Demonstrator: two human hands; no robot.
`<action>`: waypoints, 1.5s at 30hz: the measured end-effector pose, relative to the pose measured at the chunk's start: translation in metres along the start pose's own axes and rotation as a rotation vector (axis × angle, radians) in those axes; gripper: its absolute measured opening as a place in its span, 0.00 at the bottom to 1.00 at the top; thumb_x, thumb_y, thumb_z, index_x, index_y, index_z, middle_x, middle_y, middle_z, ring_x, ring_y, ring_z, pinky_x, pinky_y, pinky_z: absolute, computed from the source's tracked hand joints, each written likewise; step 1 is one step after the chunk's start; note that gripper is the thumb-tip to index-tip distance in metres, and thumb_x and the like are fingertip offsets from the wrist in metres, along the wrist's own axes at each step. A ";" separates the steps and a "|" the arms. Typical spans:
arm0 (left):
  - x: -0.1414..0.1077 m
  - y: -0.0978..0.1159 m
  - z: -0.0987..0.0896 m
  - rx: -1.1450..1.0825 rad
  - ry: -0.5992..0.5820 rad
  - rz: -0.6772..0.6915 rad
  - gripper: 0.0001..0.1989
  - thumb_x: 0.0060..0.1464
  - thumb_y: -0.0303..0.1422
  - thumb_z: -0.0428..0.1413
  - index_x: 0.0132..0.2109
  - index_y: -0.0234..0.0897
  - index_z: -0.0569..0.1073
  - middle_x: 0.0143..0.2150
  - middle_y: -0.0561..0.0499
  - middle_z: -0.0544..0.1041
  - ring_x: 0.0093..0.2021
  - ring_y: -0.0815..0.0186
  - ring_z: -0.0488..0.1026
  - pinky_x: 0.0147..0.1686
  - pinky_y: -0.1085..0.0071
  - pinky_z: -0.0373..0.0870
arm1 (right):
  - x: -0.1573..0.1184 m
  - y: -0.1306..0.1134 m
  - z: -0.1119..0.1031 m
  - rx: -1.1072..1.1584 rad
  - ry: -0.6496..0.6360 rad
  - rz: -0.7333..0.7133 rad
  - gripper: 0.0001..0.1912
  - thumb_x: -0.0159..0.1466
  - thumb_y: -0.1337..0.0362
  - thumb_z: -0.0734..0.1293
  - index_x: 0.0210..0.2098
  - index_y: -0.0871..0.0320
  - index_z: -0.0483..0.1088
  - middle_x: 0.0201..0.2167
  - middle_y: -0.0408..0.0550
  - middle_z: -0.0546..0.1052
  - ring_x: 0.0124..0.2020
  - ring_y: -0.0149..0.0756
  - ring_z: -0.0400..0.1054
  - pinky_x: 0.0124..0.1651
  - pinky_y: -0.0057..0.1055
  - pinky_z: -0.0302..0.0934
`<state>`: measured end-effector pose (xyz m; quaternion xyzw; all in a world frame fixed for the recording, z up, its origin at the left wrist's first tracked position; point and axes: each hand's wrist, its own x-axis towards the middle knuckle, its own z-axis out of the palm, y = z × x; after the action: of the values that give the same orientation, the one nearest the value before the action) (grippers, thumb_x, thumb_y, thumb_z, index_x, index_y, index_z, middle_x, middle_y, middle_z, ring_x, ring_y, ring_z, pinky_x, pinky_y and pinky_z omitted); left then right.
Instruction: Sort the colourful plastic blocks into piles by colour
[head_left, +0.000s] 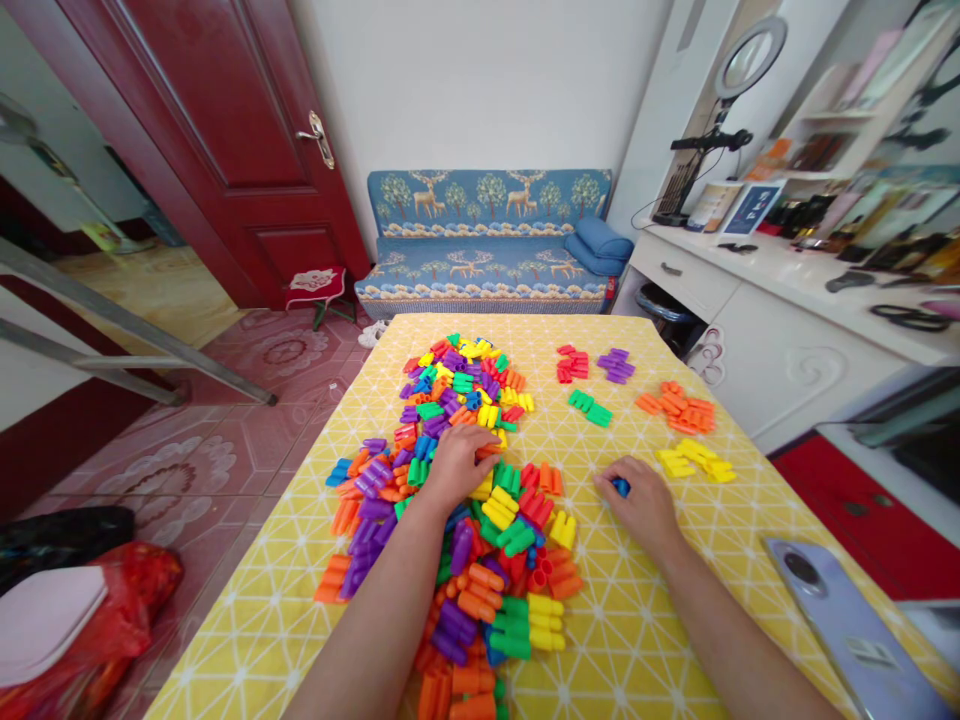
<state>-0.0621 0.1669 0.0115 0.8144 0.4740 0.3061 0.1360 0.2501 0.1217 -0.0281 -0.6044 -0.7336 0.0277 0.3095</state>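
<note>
"How do the hands stand?"

"The right grip (643, 505) is pinched round a blue piece (621, 487), mostly hidden, at its ten o'clock. The left grip (456, 470) reaches over the mixed pile (501, 508), with an orange piece (489, 451) at its two o'clock, by the fingertips; whether it is grasping that, I can't tell."

"And how would a piece handle?"

"Light and stiff, I'd judge: plastic, slightly slick, hard to break. Best pinched across its long sides."

"What lies farther out?"

"From the right grip, the pile spreads at nine o'clock on the counter (622, 640). The yellow cluster (701, 455) sits at two, the orange cluster (694, 413) at one, the purple cluster (616, 367) at twelve, and the green cluster (590, 408) and red cluster (572, 367) near eleven, red beyond green."
</note>
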 end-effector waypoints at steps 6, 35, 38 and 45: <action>0.000 0.003 -0.002 0.009 -0.006 -0.003 0.10 0.50 0.30 0.62 0.42 0.41 0.79 0.45 0.49 0.80 0.47 0.58 0.75 0.51 0.61 0.68 | 0.002 -0.009 0.000 -0.090 -0.012 0.002 0.13 0.63 0.56 0.63 0.25 0.56 0.69 0.28 0.47 0.72 0.34 0.38 0.66 0.40 0.34 0.59; 0.000 0.003 -0.002 0.007 -0.048 -0.024 0.10 0.52 0.31 0.61 0.43 0.41 0.79 0.46 0.49 0.80 0.49 0.58 0.74 0.52 0.60 0.66 | 0.008 0.004 0.018 0.025 0.093 0.036 0.20 0.56 0.67 0.60 0.48 0.58 0.65 0.47 0.57 0.69 0.50 0.46 0.65 0.55 0.47 0.61; 0.000 0.004 -0.003 0.007 -0.050 -0.026 0.10 0.52 0.31 0.61 0.43 0.42 0.79 0.46 0.49 0.80 0.49 0.58 0.74 0.52 0.61 0.66 | 0.008 0.002 0.017 -0.036 0.064 0.002 0.20 0.56 0.65 0.61 0.49 0.57 0.66 0.50 0.57 0.71 0.53 0.49 0.64 0.58 0.49 0.59; 0.001 0.004 -0.004 0.005 -0.048 -0.026 0.09 0.52 0.31 0.61 0.43 0.42 0.79 0.46 0.50 0.80 0.49 0.59 0.74 0.52 0.61 0.66 | -0.002 0.004 0.015 -0.038 0.051 0.119 0.37 0.50 0.67 0.60 0.60 0.57 0.58 0.55 0.56 0.70 0.53 0.47 0.66 0.56 0.47 0.61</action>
<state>-0.0614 0.1651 0.0166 0.8156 0.4819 0.2833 0.1493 0.2466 0.1255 -0.0426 -0.6531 -0.6889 0.0166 0.3140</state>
